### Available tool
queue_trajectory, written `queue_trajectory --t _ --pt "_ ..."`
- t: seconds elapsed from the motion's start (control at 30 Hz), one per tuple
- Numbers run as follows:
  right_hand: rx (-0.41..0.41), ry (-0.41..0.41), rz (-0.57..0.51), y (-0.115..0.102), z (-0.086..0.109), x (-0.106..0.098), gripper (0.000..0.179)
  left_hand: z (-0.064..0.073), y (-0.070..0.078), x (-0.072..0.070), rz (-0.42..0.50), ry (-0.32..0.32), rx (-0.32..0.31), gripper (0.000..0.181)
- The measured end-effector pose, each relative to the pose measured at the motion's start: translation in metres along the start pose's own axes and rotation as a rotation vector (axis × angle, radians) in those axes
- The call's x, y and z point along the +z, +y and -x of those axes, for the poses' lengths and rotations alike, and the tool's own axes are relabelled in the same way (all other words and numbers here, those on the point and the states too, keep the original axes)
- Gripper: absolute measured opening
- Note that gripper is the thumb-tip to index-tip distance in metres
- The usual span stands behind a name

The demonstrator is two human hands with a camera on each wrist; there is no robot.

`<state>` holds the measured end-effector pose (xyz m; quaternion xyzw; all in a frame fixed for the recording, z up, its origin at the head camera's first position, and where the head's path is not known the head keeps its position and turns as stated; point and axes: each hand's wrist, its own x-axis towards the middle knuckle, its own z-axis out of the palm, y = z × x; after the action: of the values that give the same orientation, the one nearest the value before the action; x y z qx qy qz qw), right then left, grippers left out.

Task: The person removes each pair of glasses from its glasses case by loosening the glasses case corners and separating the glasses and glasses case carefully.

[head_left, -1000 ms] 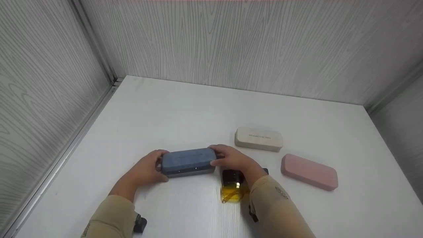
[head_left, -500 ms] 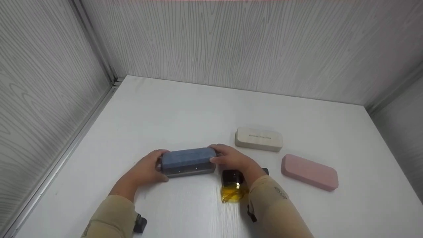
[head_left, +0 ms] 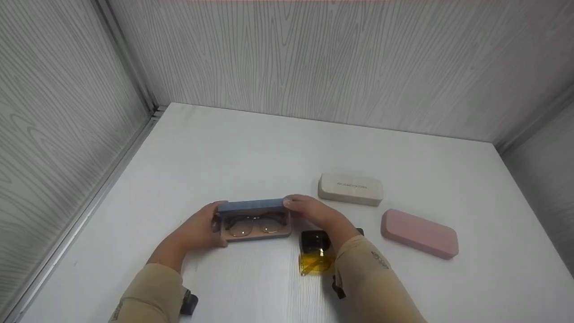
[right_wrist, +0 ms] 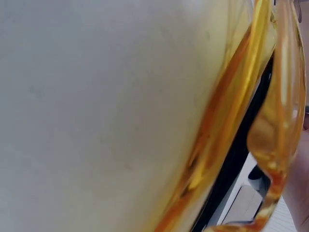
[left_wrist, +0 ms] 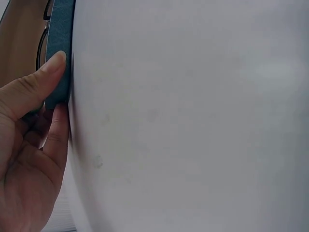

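A blue glasses case (head_left: 255, 238) stands with its lid (head_left: 251, 205) raised, in the head view. Inside its pale lining lies a pair of glasses (head_left: 254, 220) with a dark upper rim and clear lenses. At the case's left end, my left hand (head_left: 199, 229) grips the body; the left wrist view shows the thumb (left_wrist: 54, 63) on the case's blue front wall (left_wrist: 62, 29). My right hand (head_left: 316, 211) holds the lid's right end, thumb on its front edge. In the right wrist view only a sliver of that hand shows, behind yellow glasses (right_wrist: 275, 125).
Yellow-framed glasses (head_left: 314, 264) and a dark-lensed pair (head_left: 314, 238) lie under the right forearm, partly hidden. To the right are a cream glasses case (head_left: 351, 188) and a pink one (head_left: 420, 233), both closed. Wood-grain panels (head_left: 287, 58) border the white table (head_left: 242, 143).
The blue case's lid has swung up and back, revealing the glasses inside. My right thumb has risen with the lid; my left hand has stayed nearly still.
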<state>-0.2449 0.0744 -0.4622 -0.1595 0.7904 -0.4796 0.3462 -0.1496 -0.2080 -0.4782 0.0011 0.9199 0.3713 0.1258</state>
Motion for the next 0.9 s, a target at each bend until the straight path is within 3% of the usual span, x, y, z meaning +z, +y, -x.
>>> queue_trajectory --t 0.23,0.33,0.6,0.9 --pt "-0.090 0.060 -0.028 -0.0003 -0.0022 0.0008 0.056 -0.0013 0.0020 0.0013 0.025 0.002 -0.012 0.105" --pt "-0.083 0.080 -0.033 -0.0021 -0.0017 0.0006 0.056 -0.0018 0.0025 0.0029 0.032 0.000 -0.022 0.101" --pt "-0.085 0.165 0.154 -0.0071 -0.0033 -0.0030 0.056 -0.0034 0.0027 0.0029 0.027 -0.004 -0.020 0.101" --pt "-0.147 0.255 0.145 -0.0043 -0.0013 -0.0084 0.050 -0.0051 0.0002 -0.0007 0.043 -0.034 0.002 0.108"
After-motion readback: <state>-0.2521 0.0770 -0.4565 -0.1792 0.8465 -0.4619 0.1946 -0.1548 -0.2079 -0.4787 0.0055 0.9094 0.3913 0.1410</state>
